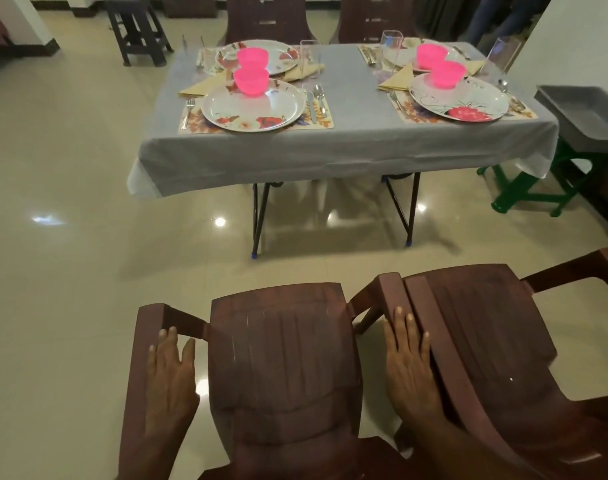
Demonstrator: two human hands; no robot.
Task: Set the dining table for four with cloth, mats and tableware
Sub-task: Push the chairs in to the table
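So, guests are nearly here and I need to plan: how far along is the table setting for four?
Mostly done: the grey cloth is on, and four mats each carry a plate with a pink bowl, cutlery, a napkin and a glass. In hand: the left hand and right hand rest on the armrests of a brown chair. Left: this chair and the one beside it stand away from the table.

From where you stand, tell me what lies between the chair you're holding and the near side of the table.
Nothing visible. The left hand and right hand rest on the armrests of the near chair, and only bare tiled floor separates it from the table. A second chair sits close against its right side.
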